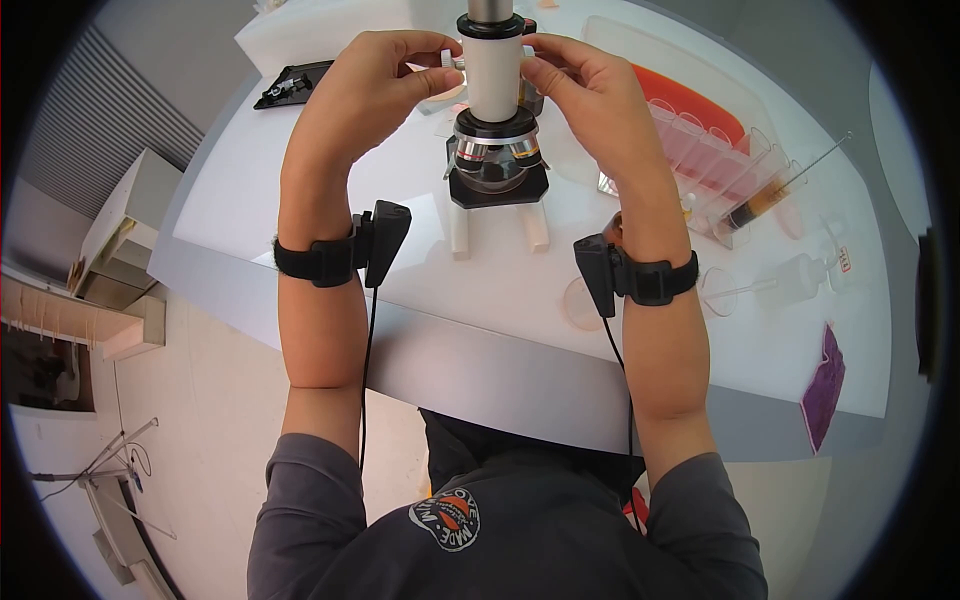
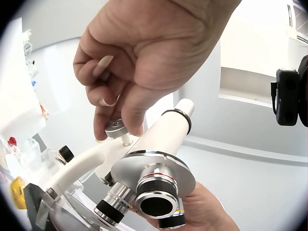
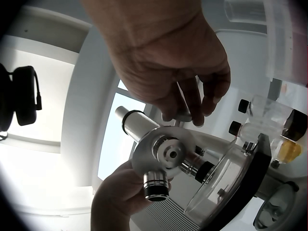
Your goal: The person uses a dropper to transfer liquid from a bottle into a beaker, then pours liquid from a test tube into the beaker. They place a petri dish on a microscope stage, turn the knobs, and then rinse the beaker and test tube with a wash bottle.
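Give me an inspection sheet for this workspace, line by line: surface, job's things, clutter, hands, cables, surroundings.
Surface: white table; no spill seen.
Job's things: microscope, upright, several objectives fitted.
Clutter: racked pink tubes and purple cloth on the right; black tray on the left.
Hands: left hand pinches one side knob; right hand is at the opposite knob.
Cables: thin black cables run down from both wrist cameras.
Surroundings: pale floor, ridged grey panel.

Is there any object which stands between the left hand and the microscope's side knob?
No, nothing visible is in between. The left hand already pinches the side knob of the microscope; the right hand is on the opposite side, out of its way.
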Available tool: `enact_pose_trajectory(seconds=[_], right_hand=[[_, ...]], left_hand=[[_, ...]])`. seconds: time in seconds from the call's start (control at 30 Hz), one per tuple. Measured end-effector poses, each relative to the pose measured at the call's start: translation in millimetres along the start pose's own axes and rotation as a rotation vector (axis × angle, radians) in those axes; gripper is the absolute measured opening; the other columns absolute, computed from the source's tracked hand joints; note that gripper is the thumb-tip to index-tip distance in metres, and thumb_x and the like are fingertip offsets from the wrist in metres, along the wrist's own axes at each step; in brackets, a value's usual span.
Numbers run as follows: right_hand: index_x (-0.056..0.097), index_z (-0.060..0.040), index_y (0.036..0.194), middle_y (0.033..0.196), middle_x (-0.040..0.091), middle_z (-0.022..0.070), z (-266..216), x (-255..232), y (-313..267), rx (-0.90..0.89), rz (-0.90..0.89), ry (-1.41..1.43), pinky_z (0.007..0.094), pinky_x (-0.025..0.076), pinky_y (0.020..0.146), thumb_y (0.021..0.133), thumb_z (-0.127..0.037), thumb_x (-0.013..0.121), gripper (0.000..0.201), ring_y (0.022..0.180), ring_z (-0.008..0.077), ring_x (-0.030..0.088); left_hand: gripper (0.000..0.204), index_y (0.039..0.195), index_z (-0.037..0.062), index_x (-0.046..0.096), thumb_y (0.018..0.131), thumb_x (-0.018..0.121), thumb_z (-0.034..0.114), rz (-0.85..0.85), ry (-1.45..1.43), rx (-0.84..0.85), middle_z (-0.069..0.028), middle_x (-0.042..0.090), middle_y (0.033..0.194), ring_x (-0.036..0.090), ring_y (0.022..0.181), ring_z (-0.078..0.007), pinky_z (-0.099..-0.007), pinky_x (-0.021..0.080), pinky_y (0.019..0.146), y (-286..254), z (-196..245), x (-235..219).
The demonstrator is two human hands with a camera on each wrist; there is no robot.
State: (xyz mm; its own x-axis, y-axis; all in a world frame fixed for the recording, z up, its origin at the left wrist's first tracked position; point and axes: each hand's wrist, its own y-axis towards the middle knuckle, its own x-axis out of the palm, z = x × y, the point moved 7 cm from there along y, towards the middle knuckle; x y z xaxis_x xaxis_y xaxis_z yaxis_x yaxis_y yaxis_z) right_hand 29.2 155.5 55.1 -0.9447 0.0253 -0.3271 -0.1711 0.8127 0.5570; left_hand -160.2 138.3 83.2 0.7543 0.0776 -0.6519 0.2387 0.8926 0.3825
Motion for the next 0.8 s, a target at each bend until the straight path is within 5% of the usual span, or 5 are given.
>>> enact_pose_trajectory(seconds=[0.8], right_hand=[[0.068, -0.0021, 0.123, 0.104, 0.073, 0.0118, -2.6, -0.6, -0.8, -0.003, 0.006, -0.026, 0.0281, 0.056, 0.079, 0.094, -0.021, 0.069, 0.034, 0.088, 0.0185, 0.068]], left_hand=[[0.041, 0.126, -0.0021, 0.065, 0.091, 0.072, 0.019, 0.016, 0.031, -0.013, -0.0112, 0.071, 0.102, 0.058, 0.079, -0.0124, -0.0275, 0.048, 0.074, -0.8, 0.8, -0.7]])
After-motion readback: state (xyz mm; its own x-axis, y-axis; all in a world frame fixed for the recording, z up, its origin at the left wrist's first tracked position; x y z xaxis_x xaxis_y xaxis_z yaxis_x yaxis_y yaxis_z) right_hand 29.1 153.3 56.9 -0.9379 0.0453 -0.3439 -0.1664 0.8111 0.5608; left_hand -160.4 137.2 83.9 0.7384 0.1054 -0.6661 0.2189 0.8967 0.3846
